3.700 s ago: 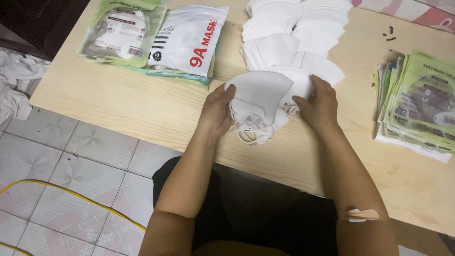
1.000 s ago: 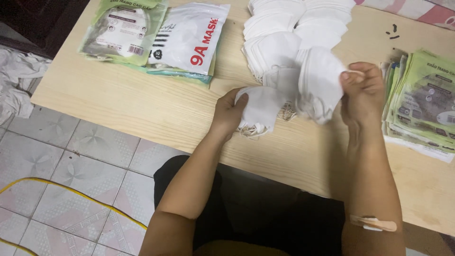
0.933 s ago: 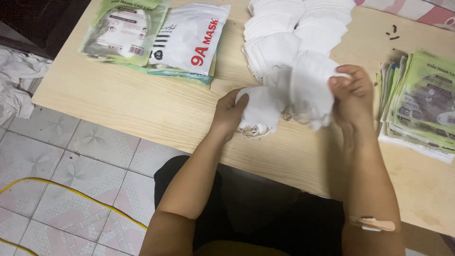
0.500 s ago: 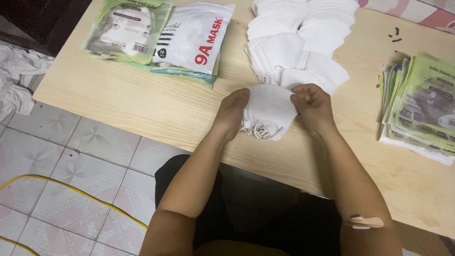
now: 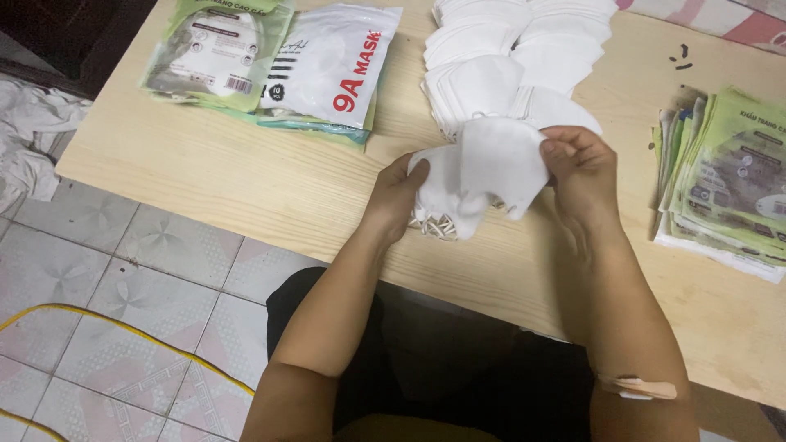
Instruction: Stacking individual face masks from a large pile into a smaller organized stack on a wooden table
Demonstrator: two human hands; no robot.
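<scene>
My left hand (image 5: 397, 196) grips a small stack of white folded face masks (image 5: 438, 196) near the table's front edge, their ear loops hanging below. With my right hand (image 5: 583, 168) I pinch one white mask (image 5: 501, 160) by its upper right corner and hold it against that stack. Just behind my hands lie rows of loose white masks (image 5: 508, 57) fanned over the wooden table (image 5: 246, 172).
Packed mask bags, one white (image 5: 332, 65) and one green (image 5: 214, 49), lie at the back left. A stack of flat green pouches (image 5: 729, 180) sits at the right. White cloth (image 5: 29, 135) lies on the tiled floor, with a yellow cable (image 5: 123, 327) below.
My right hand took a mask from the right, laid it onto the stack in my left hand, and now lifts another mask up against it.
</scene>
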